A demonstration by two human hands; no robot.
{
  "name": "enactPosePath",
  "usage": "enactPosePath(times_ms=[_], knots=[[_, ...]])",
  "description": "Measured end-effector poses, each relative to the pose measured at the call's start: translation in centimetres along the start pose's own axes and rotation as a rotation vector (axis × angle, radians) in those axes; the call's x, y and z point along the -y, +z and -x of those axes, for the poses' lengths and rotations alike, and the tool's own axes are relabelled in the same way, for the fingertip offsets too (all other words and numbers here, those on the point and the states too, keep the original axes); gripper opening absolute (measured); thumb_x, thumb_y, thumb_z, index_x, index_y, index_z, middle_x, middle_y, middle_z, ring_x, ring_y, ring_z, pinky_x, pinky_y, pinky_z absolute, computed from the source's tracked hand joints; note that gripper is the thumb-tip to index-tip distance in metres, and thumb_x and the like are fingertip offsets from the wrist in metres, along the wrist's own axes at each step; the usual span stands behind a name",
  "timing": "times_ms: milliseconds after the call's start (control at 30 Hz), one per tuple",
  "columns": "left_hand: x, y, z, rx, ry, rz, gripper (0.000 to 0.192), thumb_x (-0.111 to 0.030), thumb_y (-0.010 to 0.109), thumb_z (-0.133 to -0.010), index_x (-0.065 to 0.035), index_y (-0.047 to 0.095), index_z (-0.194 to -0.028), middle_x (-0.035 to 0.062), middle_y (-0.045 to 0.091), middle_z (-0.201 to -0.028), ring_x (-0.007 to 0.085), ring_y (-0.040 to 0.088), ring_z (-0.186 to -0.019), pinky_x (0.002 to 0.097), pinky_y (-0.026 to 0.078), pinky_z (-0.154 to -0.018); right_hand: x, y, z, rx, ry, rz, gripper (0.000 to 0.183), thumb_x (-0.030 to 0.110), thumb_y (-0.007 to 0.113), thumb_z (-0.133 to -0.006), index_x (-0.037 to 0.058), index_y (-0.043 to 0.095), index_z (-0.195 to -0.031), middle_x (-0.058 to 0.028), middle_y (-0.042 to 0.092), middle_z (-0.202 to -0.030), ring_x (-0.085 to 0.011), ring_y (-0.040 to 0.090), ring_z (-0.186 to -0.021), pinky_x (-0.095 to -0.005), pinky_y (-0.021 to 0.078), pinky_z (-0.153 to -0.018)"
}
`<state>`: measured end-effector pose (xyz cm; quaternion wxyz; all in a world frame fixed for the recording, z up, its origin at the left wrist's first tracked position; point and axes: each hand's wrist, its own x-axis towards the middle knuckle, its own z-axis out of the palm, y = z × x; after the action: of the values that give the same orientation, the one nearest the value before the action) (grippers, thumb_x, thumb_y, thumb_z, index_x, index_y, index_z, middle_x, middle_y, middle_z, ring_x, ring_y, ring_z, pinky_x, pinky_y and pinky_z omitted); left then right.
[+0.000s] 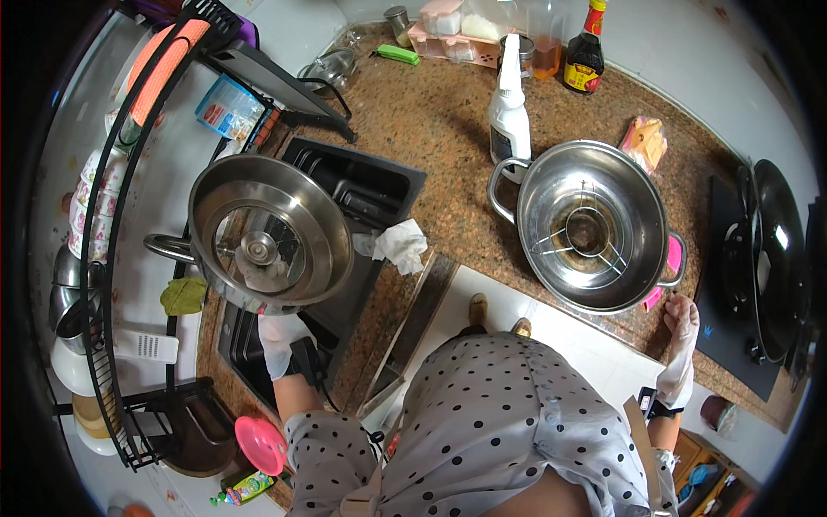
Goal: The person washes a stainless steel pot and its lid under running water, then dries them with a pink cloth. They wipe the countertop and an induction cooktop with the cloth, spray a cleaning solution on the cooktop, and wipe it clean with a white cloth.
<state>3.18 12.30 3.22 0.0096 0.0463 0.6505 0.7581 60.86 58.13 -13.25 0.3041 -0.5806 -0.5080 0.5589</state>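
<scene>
My left hand (283, 342), in a whitish glove, is at the near rim of a deep stainless-steel vessel (213, 187) above the sink; its fingertips are hidden beneath. The vessel has a side handle. A round glass panel (294, 239) with a steel knob (258, 247) shows in its middle; I cannot tell whether it is a separate lid. My gloved right hand (680, 336) rests by the counter's front edge, fingers curled, just below a two-handled steel pot (627, 194). Inside that pot lies a wire rack (585, 234). A pink item (674, 253) shows partly behind its right handle.
The black sink (368, 284) is under the steel vessel, with crumpled tissue (402, 245) at its edge. Left stands a dish rack (103, 213) holding bowls. A white spray bottle (510, 123) and a sauce bottle (585, 58) stand behind. Right is a wok (775, 258) on a black cooktop (711, 349).
</scene>
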Motion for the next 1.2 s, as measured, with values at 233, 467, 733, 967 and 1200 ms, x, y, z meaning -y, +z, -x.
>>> enactPosePath(times_ms=[233, 467, 733, 967, 1200], knots=[[0.0, 1.5, -1.3, -0.065, 0.126, -0.028, 0.032, -0.030, 0.056, -0.102, -0.0066, 0.053, -0.124, 0.0044, 0.060, -0.117, 0.0158, 0.056, -0.103, 0.0335, 0.046, -0.096, -0.1, -0.9, -0.7, 0.014, 0.032, -0.025, 0.036, 0.048, 0.063, -0.098, 0.0154, 0.068, -0.112, 0.0065, 0.070, -0.100, -0.0062, 0.065, -0.086, -0.0232, 0.0516, -0.074], [-2.5, 0.1, -3.2, 0.007, 0.584, -0.832, 0.034, -0.025, 0.058, -0.101, 0.0007, 0.055, -0.123, 0.0082, 0.063, -0.114, 0.0172, 0.058, -0.104, 0.0299, 0.045, -0.097, 1.3, -0.6, -1.1, 0.076, 0.082, -0.006, 0.037, 0.049, 0.063, -0.098, 0.0140, 0.067, -0.111, 0.0057, 0.070, -0.094, -0.0037, 0.062, -0.077, -0.0207, 0.0483, -0.067], [-4.0, 1.1, -0.1, -0.033, 0.494, -1.119, 0.035, -0.027, 0.060, -0.101, -0.0039, 0.058, -0.128, 0.0138, 0.064, -0.120, 0.0195, 0.060, -0.110, 0.0342, 0.046, -0.099, 3.9, 1.1, 0.7, 0.148, 0.012, -0.009, 0.034, 0.042, 0.058, -0.103, 0.0085, 0.064, -0.110, 0.0025, 0.065, -0.086, -0.0061, 0.057, -0.070, -0.0204, 0.0450, -0.063], [-0.4, -0.3, -1.2, 0.034, 0.452, -0.895, 0.041, -0.030, 0.057, -0.103, -0.0012, 0.050, -0.132, 0.0095, 0.058, -0.120, 0.0182, 0.055, -0.108, 0.0317, 0.044, -0.098, 3.4, 0.0, 0.7, 0.210, 0.029, -0.096, 0.039, 0.039, 0.061, -0.101, 0.0053, 0.062, -0.121, -0.0028, 0.071, -0.102, -0.0093, 0.066, -0.085, -0.0245, 0.0540, -0.077], [0.4, -0.7, -2.8, -0.120, 0.333, -0.817, 0.040, -0.037, 0.056, -0.104, -0.0028, 0.055, -0.125, 0.0096, 0.062, -0.112, 0.0186, 0.056, -0.101, 0.0327, 0.047, -0.092, 3.4, 0.2, 5.3, 0.172, 0.148, -0.084, 0.032, 0.038, 0.059, -0.102, 0.0080, 0.067, -0.109, -0.0017, 0.073, -0.095, -0.0105, 0.066, -0.079, -0.0257, 0.0532, -0.072]])
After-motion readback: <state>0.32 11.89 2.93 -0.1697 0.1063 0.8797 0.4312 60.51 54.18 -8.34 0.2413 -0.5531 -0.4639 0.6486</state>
